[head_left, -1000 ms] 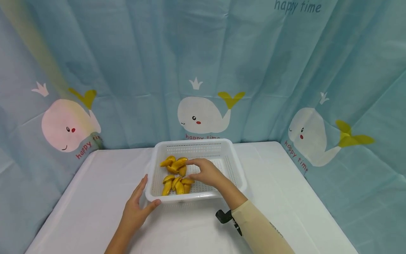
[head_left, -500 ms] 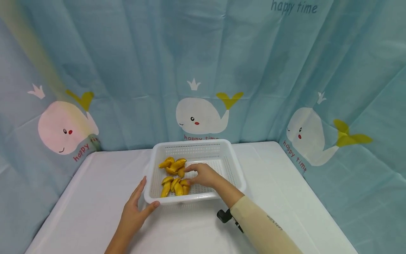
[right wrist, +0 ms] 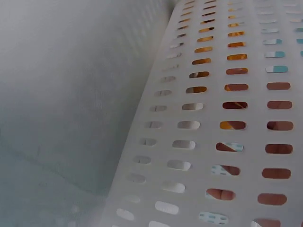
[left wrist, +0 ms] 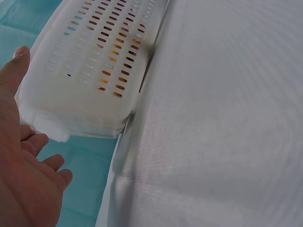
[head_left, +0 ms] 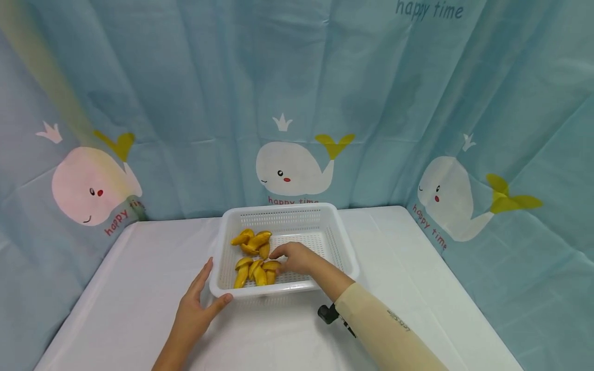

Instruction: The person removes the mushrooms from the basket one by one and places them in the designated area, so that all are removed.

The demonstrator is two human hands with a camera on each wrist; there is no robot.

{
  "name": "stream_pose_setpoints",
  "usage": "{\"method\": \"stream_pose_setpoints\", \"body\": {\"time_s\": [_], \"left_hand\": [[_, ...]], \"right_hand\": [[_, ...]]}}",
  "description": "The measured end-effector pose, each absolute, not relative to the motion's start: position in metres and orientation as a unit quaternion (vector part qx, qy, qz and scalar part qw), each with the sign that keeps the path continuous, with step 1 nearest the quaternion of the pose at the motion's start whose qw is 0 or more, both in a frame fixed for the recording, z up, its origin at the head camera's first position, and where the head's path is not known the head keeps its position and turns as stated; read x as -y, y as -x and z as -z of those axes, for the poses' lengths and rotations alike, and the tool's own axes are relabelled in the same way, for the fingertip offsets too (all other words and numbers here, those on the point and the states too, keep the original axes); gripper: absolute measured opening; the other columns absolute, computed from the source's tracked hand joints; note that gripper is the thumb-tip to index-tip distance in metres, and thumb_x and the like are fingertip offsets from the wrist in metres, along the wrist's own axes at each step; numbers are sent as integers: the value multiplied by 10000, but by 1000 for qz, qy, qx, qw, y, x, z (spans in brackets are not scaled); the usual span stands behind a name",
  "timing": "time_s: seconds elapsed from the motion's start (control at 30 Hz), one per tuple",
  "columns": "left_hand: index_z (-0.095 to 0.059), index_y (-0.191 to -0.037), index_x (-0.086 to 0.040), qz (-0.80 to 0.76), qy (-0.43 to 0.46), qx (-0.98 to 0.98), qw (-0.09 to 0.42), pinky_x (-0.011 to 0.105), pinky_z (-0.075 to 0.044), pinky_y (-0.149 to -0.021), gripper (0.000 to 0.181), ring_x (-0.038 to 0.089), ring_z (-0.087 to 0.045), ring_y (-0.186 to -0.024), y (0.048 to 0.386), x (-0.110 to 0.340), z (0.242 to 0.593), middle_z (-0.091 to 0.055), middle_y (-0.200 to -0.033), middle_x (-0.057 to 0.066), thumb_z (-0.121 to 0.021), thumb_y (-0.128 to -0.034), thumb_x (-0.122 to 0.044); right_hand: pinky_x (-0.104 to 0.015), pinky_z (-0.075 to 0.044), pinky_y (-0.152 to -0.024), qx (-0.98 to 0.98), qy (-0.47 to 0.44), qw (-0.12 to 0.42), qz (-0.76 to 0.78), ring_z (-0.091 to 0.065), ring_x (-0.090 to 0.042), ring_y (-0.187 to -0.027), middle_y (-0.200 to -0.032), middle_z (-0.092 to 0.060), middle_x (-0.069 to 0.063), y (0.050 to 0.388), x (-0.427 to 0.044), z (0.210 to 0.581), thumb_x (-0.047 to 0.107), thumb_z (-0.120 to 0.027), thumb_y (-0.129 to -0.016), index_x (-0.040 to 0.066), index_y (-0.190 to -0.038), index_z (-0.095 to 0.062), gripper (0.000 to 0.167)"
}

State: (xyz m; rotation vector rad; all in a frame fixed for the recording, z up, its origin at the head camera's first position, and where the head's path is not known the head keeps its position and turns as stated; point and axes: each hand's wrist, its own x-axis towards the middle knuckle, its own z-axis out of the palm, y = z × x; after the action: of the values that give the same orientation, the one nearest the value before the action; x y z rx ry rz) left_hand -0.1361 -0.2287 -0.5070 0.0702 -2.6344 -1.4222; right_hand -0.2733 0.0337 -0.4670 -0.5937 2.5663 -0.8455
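The right hand (head_left: 297,257) dips into the white perforated basket (head_left: 297,287), thumb by the cap of the front row's rightmost yellow mushroom (head_left: 271,276) (whether it pinches it I cannot tell), while the left hand (head_left: 192,312) holds its fingers outstretched, thumb spread, about the near left corner. That mushroom and its two row-mates (head_left: 242,275) in the basket's left half stand seemingly sorted, caps away from the person, stems and long axes running nearward, the leftmost slanting slightly left. Behind, the overlapping mushroom cluster (head_left: 258,240) points various ways, probably yet to be straightened.
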Motion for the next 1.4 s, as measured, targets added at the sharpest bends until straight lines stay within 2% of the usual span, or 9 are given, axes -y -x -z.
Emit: {"method": "stream_pose_setpoints", "body": {"time_s": [0.4,0.63,0.83,1.03,1.4], "left_hand": [[-193,-1623,-421,475,-22,876,79,735,-244,-1157,1003,399,-188,-1563,136,229,507,-177,-1707,-17,-821,-845,-492],[-184,-1613,-452,473,-20,877,85,736,-248,-1154,990,395,-191,-1563,135,231,509,-177,-1706,-32,-818,-853,-483],[-199,-1612,-446,472,-13,877,91,728,-261,-1156,989,394,-204,-1559,135,231,509,-190,-1701,-25,-829,-849,-461],[-223,-1607,-439,470,-8,877,94,723,-268,-1156,968,391,-208,-1559,135,230,507,-201,-1708,19,-827,-851,-456],[-249,-1624,-368,472,-9,876,98,711,-265,-1166,973,380,-210,-1561,132,230,506,-208,-1707,21,-831,-848,-447]], "right_hand": [[-400,-441,-1156,-918,223,200,259,-595,-143,-1285,-1292,-699,99,274,-30,466,165,-815,-886,212,-1294,-721,421],[-453,-425,-1157,-924,216,189,253,-618,-157,-1246,-1220,-721,119,275,-29,466,202,-840,-863,249,-1221,-747,373],[-423,-492,-1087,-923,217,165,273,-647,-192,-1182,-1158,-737,97,275,-32,464,195,-864,-839,224,-1175,-761,353],[-397,-529,-1030,-928,227,121,269,-660,-200,-1128,-1156,-735,95,273,-36,462,173,-816,-870,215,-1177,-760,315],[-423,-527,-1012,-909,233,82,335,-623,-260,-1163,-1189,-720,53,272,-45,452,158,-792,-893,212,-1191,-751,306]]}}
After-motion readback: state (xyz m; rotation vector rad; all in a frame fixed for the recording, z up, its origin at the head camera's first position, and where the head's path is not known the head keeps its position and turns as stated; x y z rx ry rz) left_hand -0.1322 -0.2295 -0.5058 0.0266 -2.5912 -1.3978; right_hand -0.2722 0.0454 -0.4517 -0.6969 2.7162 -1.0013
